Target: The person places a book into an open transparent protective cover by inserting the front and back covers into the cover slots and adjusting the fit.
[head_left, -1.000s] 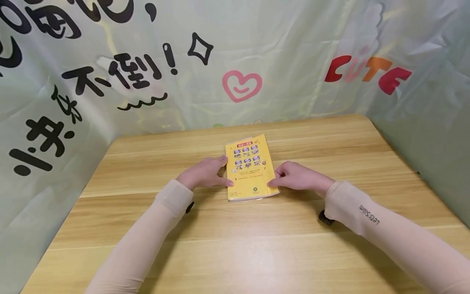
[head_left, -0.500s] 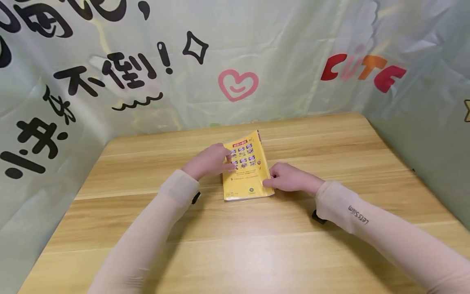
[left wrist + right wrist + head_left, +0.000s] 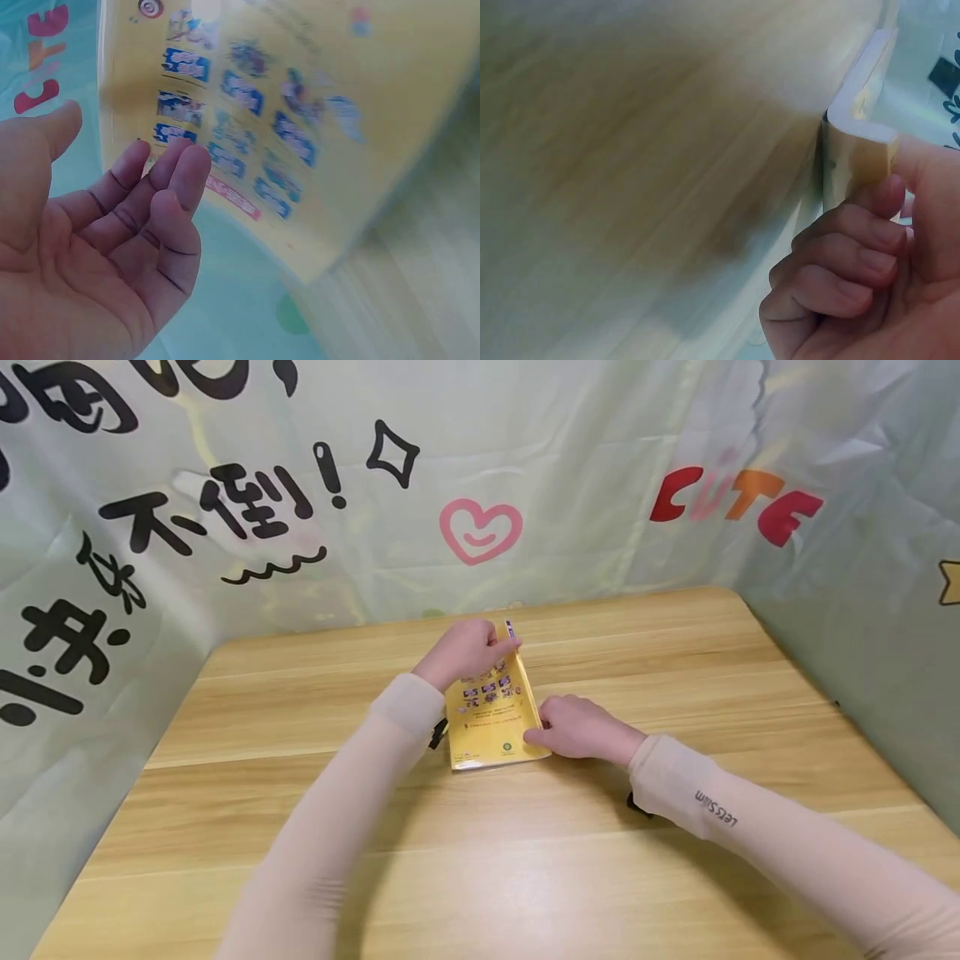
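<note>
A yellow book (image 3: 489,735) with small printed pictures lies on the wooden table, its right side tipped up. My right hand (image 3: 581,727) pinches the lower right edge between thumb and fingers; in the right wrist view the book's edge (image 3: 855,154) shows a bend beside the curled fingers (image 3: 832,259). Over the far part of the book reaches my left hand (image 3: 467,652), its thumb near the upper right edge. In the left wrist view the left hand (image 3: 120,240) has loosely bent fingers next to the printed cover (image 3: 300,45), with nothing gripped between them.
The wooden table (image 3: 525,860) runs to a printed cloth backdrop (image 3: 585,468) behind and at both sides. A dark band shows under each sleeve cuff (image 3: 408,714).
My left hand has moved from the book's left edge across to its far right corner. The right hand keeps its pinch, and the book's right side has tilted up more.
</note>
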Motion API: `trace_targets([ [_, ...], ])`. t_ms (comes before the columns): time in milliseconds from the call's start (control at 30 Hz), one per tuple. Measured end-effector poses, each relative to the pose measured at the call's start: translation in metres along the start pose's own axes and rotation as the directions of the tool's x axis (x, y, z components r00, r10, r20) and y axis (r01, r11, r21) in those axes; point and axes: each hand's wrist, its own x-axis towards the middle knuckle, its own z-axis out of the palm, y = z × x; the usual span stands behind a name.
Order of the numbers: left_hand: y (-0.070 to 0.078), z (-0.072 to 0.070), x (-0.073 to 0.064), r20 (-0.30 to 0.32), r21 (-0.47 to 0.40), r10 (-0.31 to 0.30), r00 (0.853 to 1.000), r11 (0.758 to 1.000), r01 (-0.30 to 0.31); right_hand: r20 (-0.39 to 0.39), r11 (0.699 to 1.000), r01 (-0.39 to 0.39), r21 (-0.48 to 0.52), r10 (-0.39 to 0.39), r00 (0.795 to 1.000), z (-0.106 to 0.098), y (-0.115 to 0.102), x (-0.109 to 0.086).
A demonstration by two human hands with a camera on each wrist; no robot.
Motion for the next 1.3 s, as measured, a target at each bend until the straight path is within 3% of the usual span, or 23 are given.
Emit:
trace_targets([
  [200,0.003,-0.001,0.008,-0.002,-0.030,-0.047,0.999,0.998,0.047,0.004,0.998,-0.040,-0.052,0.040,0.999,0.003,-0.008,0.001],
  [433,0.001,-0.001,0.013,-0.021,0.010,-0.107,0.994,0.994,0.108,0.004,0.994,-0.035,-0.107,0.036,0.999,0.005,-0.018,0.003],
  [833,0.005,-0.007,0.014,-0.046,0.003,-0.164,0.985,0.986,0.164,-0.062,0.987,-0.037,-0.153,0.028,0.998,0.007,-0.024,-0.001],
  [1133,0.003,-0.008,0.008,-0.019,-0.121,-0.212,0.977,0.970,0.209,-0.061,0.962,-0.006,-0.272,-0.011,0.998,0.003,-0.029,-0.003],
  [1300,0.003,-0.008,0.006,-0.022,-0.127,-0.210,0.978,0.970,0.205,-0.068,0.952,0.008,-0.307,-0.030,0.997,0.002,-0.030,-0.005],
])
